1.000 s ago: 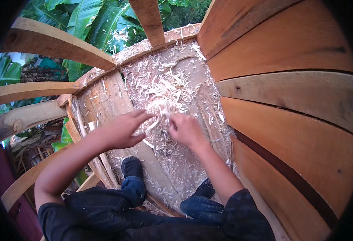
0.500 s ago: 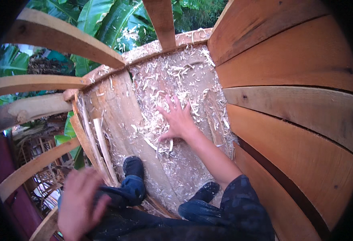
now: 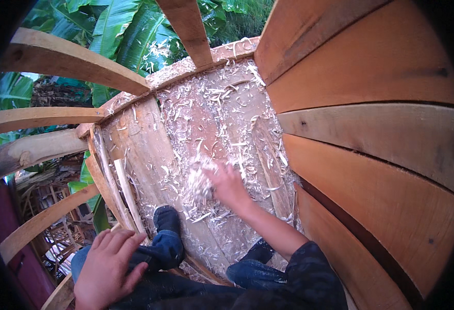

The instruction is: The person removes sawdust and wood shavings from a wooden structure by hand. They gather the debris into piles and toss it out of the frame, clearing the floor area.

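Pale curled wood shavings (image 3: 222, 93) lie scattered over the plank floor (image 3: 147, 139). Low over the middle of the floor, my right hand (image 3: 229, 185) is closed around a thick clump of wood shavings (image 3: 198, 185). Motion smears both the clump and the fingertips, so some fingers cannot be made out. My left hand (image 3: 108, 266) is at the lower left, over my left leg near the knee. Its fingers are stretched out with the thumb apart, and nothing is in it.
Wide brown boards (image 3: 371, 150) form a wall on the right. Spaced wooden slats (image 3: 77, 59) and a low edge beam (image 3: 178, 70) bound the far and left sides. Thin wood strips (image 3: 126, 194) lie beside my left shoe (image 3: 166, 219). Banana leaves (image 3: 129, 31) grow beyond.
My right hand has swept nearer to me, closing from spread fingers around a clump of shavings and baring boards behind it. My left hand has settled slightly lower over my leg.
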{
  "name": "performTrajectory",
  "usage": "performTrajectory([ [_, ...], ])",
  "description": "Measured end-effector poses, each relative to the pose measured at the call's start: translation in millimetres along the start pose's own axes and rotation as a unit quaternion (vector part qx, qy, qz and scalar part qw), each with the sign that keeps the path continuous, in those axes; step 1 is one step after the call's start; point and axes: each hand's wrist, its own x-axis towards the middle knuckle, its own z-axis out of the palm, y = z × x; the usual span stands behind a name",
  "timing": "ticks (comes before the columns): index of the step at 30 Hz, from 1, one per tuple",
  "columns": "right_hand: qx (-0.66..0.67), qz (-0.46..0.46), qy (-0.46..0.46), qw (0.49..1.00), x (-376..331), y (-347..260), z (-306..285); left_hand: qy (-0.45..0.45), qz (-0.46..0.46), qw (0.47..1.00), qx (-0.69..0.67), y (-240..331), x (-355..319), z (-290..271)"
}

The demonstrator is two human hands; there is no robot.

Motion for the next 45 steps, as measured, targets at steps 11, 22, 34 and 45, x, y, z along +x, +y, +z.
performTrajectory([
  [11, -0.067, 0.106, 0.085, 0.988, 156, 110, -114, 0.014, 0.048, 0.999, -0.012, -5, 3, -2],
  [22, -0.197, 0.08, 0.002, 0.977, 140, 80, -81, 0.028, 0.08, 0.996, -0.021, -16, 4, -1],
  [34, 0.327, 0.171, 0.043, 0.928, 143, 9, -63, 0.031, 0.131, 0.991, 0.01, -18, 2, -5],
  [45, 0.333, 0.113, 0.267, 0.897, 304, -60, -149, 0.031, 0.169, 0.985, -0.01, -24, -11, -6],
])
